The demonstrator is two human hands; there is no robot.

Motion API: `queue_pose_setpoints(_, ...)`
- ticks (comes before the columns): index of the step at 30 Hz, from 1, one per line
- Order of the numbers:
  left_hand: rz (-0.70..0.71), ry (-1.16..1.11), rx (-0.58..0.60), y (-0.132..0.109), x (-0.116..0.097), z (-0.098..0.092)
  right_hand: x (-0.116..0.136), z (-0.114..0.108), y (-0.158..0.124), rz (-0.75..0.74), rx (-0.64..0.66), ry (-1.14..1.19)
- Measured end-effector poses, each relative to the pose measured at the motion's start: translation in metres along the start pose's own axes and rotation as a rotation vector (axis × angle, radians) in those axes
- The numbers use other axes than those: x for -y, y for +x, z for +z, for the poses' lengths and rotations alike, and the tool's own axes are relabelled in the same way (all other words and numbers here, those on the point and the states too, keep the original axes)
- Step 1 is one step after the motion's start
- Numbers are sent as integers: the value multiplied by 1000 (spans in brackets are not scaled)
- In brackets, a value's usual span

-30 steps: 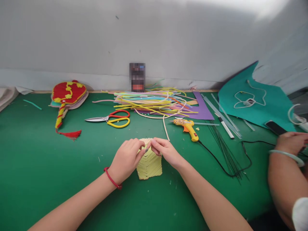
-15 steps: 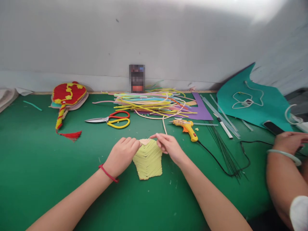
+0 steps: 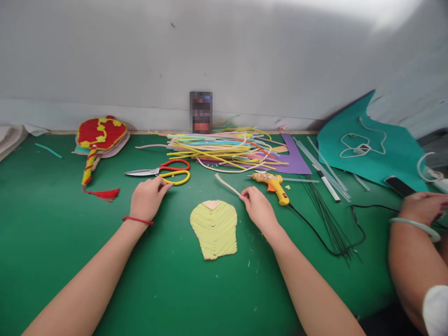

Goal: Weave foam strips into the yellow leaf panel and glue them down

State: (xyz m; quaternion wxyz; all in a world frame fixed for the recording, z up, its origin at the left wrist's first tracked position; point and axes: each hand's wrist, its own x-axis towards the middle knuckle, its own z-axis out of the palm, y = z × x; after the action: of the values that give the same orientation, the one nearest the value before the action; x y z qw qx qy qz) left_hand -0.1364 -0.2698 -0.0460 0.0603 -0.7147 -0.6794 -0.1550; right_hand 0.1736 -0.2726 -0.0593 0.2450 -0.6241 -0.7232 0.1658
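Scissors [image 3: 157, 172] are now at the fingertips of the left hand [image 3: 146, 199] in the head view. Half a second ago that hand was on the yellow piece [image 3: 214, 233]; now it has gone up and away to the left. Its fingers are bent in close at the yellow loop, but I can't tell if they have hold of it. The right hand [image 3: 258, 205] is clear of the piece now too. Its thumb and finger pinch a pale strip [image 3: 227, 185], and the loose end pokes up and left from them. The piece lies flat on the green table [image 3: 52, 224], lower than both hands and between them. So the work seems to have gone from piece to strip and scissors.
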Motion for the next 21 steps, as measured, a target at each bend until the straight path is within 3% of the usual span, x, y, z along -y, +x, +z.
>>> queue_pose_setpoints(4, -53, 50, -90, 0, -2, -3, 12, -6, 1, -32, -4, 226)
queue_pose_setpoints(7, -39, -60, -251, -2, -11, -9, 26, -9, -2, 45, 88, 569)
queue_pose_setpoints(9, 25, -193, -250, -4, -22, -14, 35, -9, -5, 84, 161, 830)
queue_pose_setpoints(13, 99, -529, 46, -17, -55, -26, 46, -7, -10, 45, 242, 1078)
queue_pose_setpoints(16, 147, -714, 266, -30, -79, -30, 50, -4, -13, -76, 212, 1017)
queue_pose_setpoints(19, 142, -808, 403, -38, -91, -29, 51, -1, -16, -176, 177, 956)
queue_pose_setpoints(21, 114, -844, 461, -38, -92, -28, 52, 1, -16, -159, 171, 946)
